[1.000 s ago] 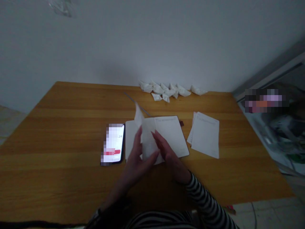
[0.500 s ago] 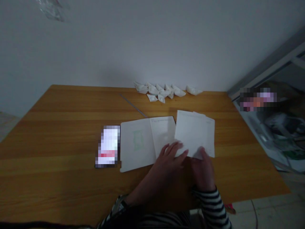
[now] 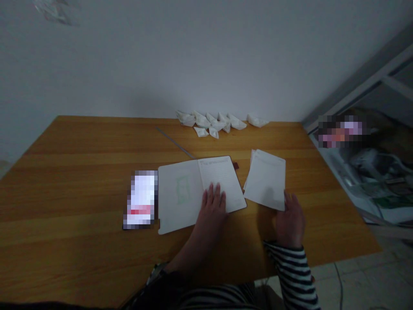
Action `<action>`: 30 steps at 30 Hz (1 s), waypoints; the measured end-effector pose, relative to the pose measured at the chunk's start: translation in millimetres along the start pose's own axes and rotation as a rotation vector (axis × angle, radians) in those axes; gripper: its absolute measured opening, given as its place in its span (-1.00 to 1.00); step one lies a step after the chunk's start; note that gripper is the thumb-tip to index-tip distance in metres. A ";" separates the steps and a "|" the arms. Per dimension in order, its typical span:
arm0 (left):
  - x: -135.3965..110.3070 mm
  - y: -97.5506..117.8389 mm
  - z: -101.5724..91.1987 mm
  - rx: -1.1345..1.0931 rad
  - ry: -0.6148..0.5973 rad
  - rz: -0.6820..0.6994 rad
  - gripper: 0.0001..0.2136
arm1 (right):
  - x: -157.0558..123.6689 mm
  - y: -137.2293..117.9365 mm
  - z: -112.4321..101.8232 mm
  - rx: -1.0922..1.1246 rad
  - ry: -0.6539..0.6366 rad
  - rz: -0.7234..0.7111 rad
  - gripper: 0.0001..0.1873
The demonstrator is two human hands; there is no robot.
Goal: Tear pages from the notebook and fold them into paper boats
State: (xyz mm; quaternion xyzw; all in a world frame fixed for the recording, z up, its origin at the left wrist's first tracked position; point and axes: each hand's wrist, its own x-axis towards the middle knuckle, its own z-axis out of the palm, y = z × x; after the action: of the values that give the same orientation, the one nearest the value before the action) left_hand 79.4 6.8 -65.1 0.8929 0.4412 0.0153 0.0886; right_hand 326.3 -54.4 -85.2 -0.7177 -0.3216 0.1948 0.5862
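Observation:
An open notebook (image 3: pixel 176 215) lies on the wooden table, with a pale green frame printed on its left side and ruled lines on the right page. Flat on that page rests my left hand (image 3: pixel 213 209), fingers stretched out and holding nothing. To the right of the notebook, loose white sheets of paper (image 3: pixel 266 178) lie stacked unevenly. My right hand (image 3: pixel 290 219) is at the lower right corner of the top sheet, which overlaps part of the hand. Its fingers bend at the paper's edge, and the thumb is mostly hidden.
Several folded white paper boats (image 3: pixel 216 123) stand along the table's back edge by the wall. A thin grey strip (image 3: pixel 176 142) lies behind the notebook. A phone (image 3: pixel 141 199) with a blurred screen lies to its left. A shelf unit (image 3: pixel 383 172) stands at the right.
My right hand has moved right with the sheet, which now lies over the loose paper there. My left hand has left the sheet and flattened onto the notebook page.

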 end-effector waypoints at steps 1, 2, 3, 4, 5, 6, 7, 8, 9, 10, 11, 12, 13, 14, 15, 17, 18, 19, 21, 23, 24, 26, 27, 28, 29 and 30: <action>-0.4 -0.3 1.9 0.004 0.006 0.005 -0.55 | -0.8 -0.9 -2.7 -0.047 0.051 -0.021 -0.58; -0.8 -0.8 3.6 0.008 0.009 0.014 -0.55 | -2.0 -3.1 -3.4 -0.016 0.135 -0.013 -0.53; -1.2 -1.2 5.0 0.014 0.012 0.020 -0.56 | -3.7 -6.6 -2.2 0.029 0.231 -0.005 -0.49; -1.5 -1.7 6.0 0.021 0.013 0.023 -0.55 | -5.8 -11.6 0.6 0.044 0.306 -0.017 -0.46; -1.8 -2.2 6.5 0.030 0.013 0.023 -0.55 | -8.1 -17.9 4.6 0.046 0.350 -0.041 -0.45; -2.1 -2.7 6.6 0.037 0.011 0.020 -0.55 | -10.4 -24.9 9.2 0.042 0.351 -0.074 -0.45; -2.4 -3.1 6.5 0.040 0.008 0.016 -0.55 | -12.6 -32.2 14.1 0.034 0.302 -0.111 -0.47; -2.7 -3.3 6.3 0.041 0.006 0.009 -0.55 | -14.5 -38.8 18.7 0.014 0.211 -0.145 -0.50; -3.1 -3.4 6.0 0.038 0.004 0.004 -0.55 | -16.0 -44.2 23.0 -0.022 0.100 -0.179 -0.52; -3.6 -3.2 5.8 0.034 0.005 0.005 -0.56 | -16.9 -47.7 26.7 -0.073 -0.016 -0.215 -0.54; -4.3 -2.9 5.7 0.032 0.009 0.006 -0.56 | -17.2 -48.9 29.9 -0.138 -0.132 -0.258 -0.54; -5.0 -2.3 5.7 0.031 0.016 0.009 -0.57 | -16.9 -48.0 32.5 -0.211 -0.244 -0.308 -0.54; -5.8 -1.6 5.7 0.034 0.026 0.013 -0.57 | -16.0 -45.1 34.8 -0.283 -0.349 -0.362 -0.53; -6.4 -0.6 5.8 0.038 0.036 0.015 -0.57 | -14.7 -40.6 36.6 -0.346 -0.446 -0.414 -0.53; -6.9 0.4 5.8 0.044 0.046 0.013 -0.57 | -13.0 -35.4 37.9 -0.400 -0.528 -0.459 -0.52; -7.3 2.7 5.5 0.053 0.056 0.003 -0.58 | -9.0 -24.4 39.0 -0.496 -0.651 -0.513 -0.50; -7.3 3.7 5.1 0.056 0.054 -0.001 -0.59 | -6.9 -19.6 38.7 -0.537 -0.683 -0.524 -0.49; -7.3 4.6 4.7 0.057 0.046 -0.004 -0.60 | -5.0 -15.5 37.8 -0.573 -0.701 -0.531 -0.48; -7.1 5.9 3.0 0.048 0.021 -0.007 -0.60 | -1.3 -9.3 34.8 -0.624 -0.701 -0.537 -0.48; -7.1 6.1 -0.6 0.016 -0.001 -0.014 -0.60 | 1.4 -5.7 31.1 -0.652 -0.676 -0.532 -0.49; -7.2 5.7 -3.7 -0.015 -0.003 -0.019 -0.60 | 2.3 -4.8 29.5 -0.656 -0.659 -0.523 -0.50; -7.6 3.5 -13.4 -0.121 0.032 -0.047 -0.58 | 2.4 -5.2 27.6 -0.643 -0.613 -0.498 -0.51; -8.2 1.6 -20.3 -0.188 0.069 -0.082 -0.58 | 1.6 -6.9 27.8 -0.625 -0.592 -0.491 -0.50; -9.1 -1.2 -28.4 -0.264 0.117 -0.131 -0.57 | 0.2 -9.6 29.1 -0.602 -0.579 -0.490 -0.50; -10.6 -4.8 -37.6 -0.337 0.165 -0.217 -0.56 | -1.7 -13.4 31.4 -0.577 -0.581 -0.498 -0.49; -12.9 -9.2 -47.3 -0.382 0.210 -0.314 -0.54 | -3.9 -18.5 35.1 -0.553 -0.602 -0.513 -0.49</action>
State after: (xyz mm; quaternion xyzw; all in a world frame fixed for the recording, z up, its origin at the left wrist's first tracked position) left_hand 59.3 8.9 -19.5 0.7741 0.5702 0.1768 0.2107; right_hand 296.1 -30.0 -76.0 -0.6560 -0.6832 0.1502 0.2835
